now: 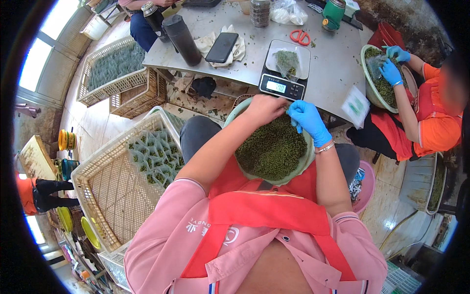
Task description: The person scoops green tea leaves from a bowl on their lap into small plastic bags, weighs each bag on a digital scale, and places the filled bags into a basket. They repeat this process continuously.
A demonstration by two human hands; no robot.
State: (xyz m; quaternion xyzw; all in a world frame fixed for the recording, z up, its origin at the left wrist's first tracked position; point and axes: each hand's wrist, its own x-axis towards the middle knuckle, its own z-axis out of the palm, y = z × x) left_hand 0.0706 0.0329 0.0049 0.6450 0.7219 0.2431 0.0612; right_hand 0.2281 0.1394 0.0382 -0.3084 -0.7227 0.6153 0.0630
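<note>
My bare left hand (pixel 267 109) and my right hand (pixel 309 121) in a blue glove meet over the far side of a pale green basin (pixel 310 156) on my lap. The fingers of both are closed in a pinch. Whatever sits between them is too small or hidden to make out. Small green berries, like green peppercorns (pixel 271 149), fill the basin. Just beyond my hands stands a digital scale (pixel 281 88) with its display lit. On its pan rests a clear plastic bag (pixel 288 63) partly filled with the same green berries.
A cream crate (pixel 105 169) at left holds several filled bags (pixel 155 157). The metal table (pixel 235 73) bears a phone (pixel 222 47), a dark flask (pixel 182 40), red scissors (pixel 300 37) and a green jug (pixel 334 14). At right, a blue-gloved co-worker (pixel 435 105) handles a bag over another basin.
</note>
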